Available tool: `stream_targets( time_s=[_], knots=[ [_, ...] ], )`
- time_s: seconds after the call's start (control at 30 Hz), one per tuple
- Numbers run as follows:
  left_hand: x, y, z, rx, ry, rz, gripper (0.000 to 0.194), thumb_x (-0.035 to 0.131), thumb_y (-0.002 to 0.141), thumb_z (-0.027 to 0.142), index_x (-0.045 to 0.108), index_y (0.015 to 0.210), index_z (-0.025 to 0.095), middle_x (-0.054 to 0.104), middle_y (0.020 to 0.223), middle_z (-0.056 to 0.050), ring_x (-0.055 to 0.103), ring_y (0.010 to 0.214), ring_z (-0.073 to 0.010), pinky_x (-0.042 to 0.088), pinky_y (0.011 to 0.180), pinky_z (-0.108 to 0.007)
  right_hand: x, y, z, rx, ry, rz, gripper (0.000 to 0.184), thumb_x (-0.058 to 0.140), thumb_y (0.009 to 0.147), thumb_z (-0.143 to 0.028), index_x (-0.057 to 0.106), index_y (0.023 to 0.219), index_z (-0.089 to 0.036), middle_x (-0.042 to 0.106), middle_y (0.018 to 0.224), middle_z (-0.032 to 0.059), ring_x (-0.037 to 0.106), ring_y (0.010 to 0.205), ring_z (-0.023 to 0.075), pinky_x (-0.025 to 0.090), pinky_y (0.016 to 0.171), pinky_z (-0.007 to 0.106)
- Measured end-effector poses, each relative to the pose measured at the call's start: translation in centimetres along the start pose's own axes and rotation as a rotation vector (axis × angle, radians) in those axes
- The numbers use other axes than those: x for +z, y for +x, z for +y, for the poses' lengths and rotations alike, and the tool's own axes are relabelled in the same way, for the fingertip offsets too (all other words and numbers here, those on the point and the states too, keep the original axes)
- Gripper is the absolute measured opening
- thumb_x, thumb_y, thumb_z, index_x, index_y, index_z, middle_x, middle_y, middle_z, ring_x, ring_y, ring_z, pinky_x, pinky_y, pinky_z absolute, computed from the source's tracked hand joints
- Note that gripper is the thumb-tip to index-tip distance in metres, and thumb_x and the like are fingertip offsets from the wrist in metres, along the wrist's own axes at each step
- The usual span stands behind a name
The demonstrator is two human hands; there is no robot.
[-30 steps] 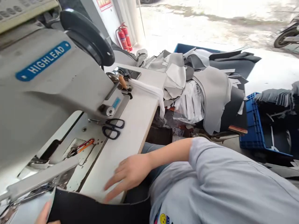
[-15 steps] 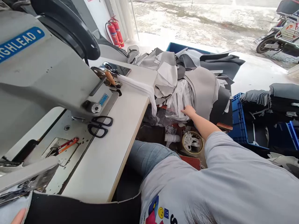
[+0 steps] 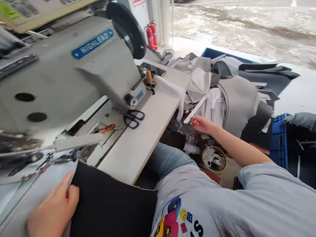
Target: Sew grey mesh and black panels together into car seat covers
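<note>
My left hand (image 3: pixel 55 205) is closed on the edge of a black fabric panel (image 3: pixel 111 200) with a light grey side, at the near end of the sewing machine (image 3: pixel 98 69). Off to the right, my right hand (image 3: pixel 202 125) pinches the lower end of a narrow white strip (image 3: pixel 196 110). The strip slants up in front of a clear plastic bag (image 3: pixel 217 102) of white pieces. Black-handled scissors (image 3: pixel 133 118) and small red-orange snips (image 3: pixel 107 128) lie on the machine bed and table.
Grey cut pieces (image 3: pixel 239 95) are heaped beyond the white tabletop (image 3: pixel 145 138). Under the heap stand a basket of white scraps (image 3: pixel 214 159) and a white coil (image 3: pixel 192 148). A blue crate (image 3: pixel 278 141) is at the right. Two fire extinguishers (image 3: pixel 151 34) stand by the wall.
My right hand has drawn a white strip out from the plastic bag. The view has swung left, so more of the machine and my left hand on the panel now show.
</note>
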State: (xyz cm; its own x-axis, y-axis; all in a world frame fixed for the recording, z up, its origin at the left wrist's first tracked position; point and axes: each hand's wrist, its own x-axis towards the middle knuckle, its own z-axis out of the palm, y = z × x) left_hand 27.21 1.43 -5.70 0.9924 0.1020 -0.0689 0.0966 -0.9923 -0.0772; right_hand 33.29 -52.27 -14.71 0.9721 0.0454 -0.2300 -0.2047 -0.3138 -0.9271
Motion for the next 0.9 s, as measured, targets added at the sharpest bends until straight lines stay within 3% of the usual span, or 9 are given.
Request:
stream_targets(
  time_s=[0.17,0.23,0.33,0.43,0.57,0.7,0.77,0.83,0.9],
  knots=[
    [-3.5,-2.2,6.5,0.025,-0.587,-0.095,0.042,0.040,0.088,0.038,0.059,0.122,0.023,0.058,0.100,-0.004,0.057,0.081,-0.0169,0.046,0.072,-0.029,14.1,-4.0,-5.7,-0.023,0.397,-0.526,0.042,0.054,0.086,-0.059,0.053,0.093,-0.017,0.063,0.080,0.0018,0.061,0.064,0.0090,0.053,0.061,0.023],
    [-3.8,-2.9,8.7,0.024,-0.960,-0.345,0.049,0.042,0.089,0.044,0.055,0.126,0.016,0.060,0.088,-0.004,0.056,0.069,-0.0131,0.046,0.059,-0.024,18.2,-6.3,-7.4,0.073,0.536,-0.871,0.043,0.064,0.080,-0.056,0.055,0.091,-0.016,0.064,0.080,0.0014,0.062,0.065,0.0095,0.053,0.063,0.024],
    [-3.1,-3.6,10.8,0.013,-1.327,-0.799,0.049,0.053,0.084,0.048,0.057,0.117,0.012,0.058,0.071,-0.001,0.053,0.051,-0.0095,0.039,0.042,-0.019,21.8,-9.1,-8.8,0.240,0.515,-1.262,0.044,0.068,0.076,-0.055,0.055,0.089,-0.015,0.064,0.081,0.0010,0.062,0.059,0.0090,0.050,0.058,0.023],
    [-1.9,-4.1,11.2,-0.111,-1.511,-0.911,0.034,0.058,0.080,0.042,0.061,0.096,0.012,0.050,0.053,0.004,0.044,0.037,-0.0064,0.031,0.032,-0.015,22.6,-10.3,-9.4,0.342,0.459,-1.410,0.047,0.067,0.075,-0.059,0.054,0.085,-0.015,0.064,0.078,0.0009,0.059,0.052,0.0090,0.047,0.052,0.023],
    [-0.8,-4.9,10.6,-0.357,-1.775,-0.845,0.021,0.059,0.077,0.034,0.056,0.085,0.014,0.050,0.047,0.005,0.041,0.033,-0.0066,0.028,0.028,-0.013,21.3,-10.0,-10.1,0.149,0.339,-1.258,0.042,0.043,0.093,-0.054,0.054,0.079,-0.016,0.062,0.070,0.0020,0.062,0.059,0.0118,0.050,0.057,0.025],
    [-0.3,-5.1,10.8,-0.522,-2.068,-0.667,0.021,0.064,0.076,0.031,0.055,0.088,0.016,0.051,0.050,0.006,0.043,0.034,-0.0062,0.031,0.029,-0.013,20.9,-9.0,-10.3,-0.550,0.085,-0.710,0.021,0.042,0.096,-0.028,0.054,0.112,-0.021,0.063,0.097,0.0073,0.064,0.085,0.0157,0.056,0.073,0.031],
    [0.0,-4.8,11.4,-0.509,-2.171,-0.633,0.022,0.066,0.077,0.030,0.056,0.090,0.016,0.054,0.052,0.005,0.046,0.035,-0.0063,0.034,0.030,-0.013,21.5,-8.4,-10.5,-0.851,-0.055,-0.485,0.043,0.054,0.090,-0.026,0.042,0.131,-0.026,0.055,0.120,0.0117,0.059,0.108,0.0225,0.056,0.084,0.038],
    [0.2,-4.5,11.9,-0.466,-2.257,-0.614,0.023,0.067,0.078,0.030,0.056,0.092,0.015,0.055,0.053,0.005,0.048,0.036,-0.0066,0.037,0.031,-0.013,22.0,-7.5,-10.9,-0.986,-0.132,-0.371,0.059,0.059,0.087,-0.025,0.034,0.140,-0.028,0.047,0.126,0.0134,0.052,0.119,0.0272,0.054,0.090,0.043],
    [0.4,-4.3,12.2,-0.430,-2.323,-0.578,0.024,0.068,0.078,0.030,0.057,0.093,0.015,0.056,0.053,0.004,0.050,0.037,-0.0073,0.038,0.032,-0.013,22.3,-6.6,-11.4,-0.986,-0.143,-0.328,0.055,0.052,0.090,-0.020,0.034,0.141,-0.030,0.049,0.121,0.0114,0.054,0.115,0.0249,0.055,0.090,0.041]
  ],
)
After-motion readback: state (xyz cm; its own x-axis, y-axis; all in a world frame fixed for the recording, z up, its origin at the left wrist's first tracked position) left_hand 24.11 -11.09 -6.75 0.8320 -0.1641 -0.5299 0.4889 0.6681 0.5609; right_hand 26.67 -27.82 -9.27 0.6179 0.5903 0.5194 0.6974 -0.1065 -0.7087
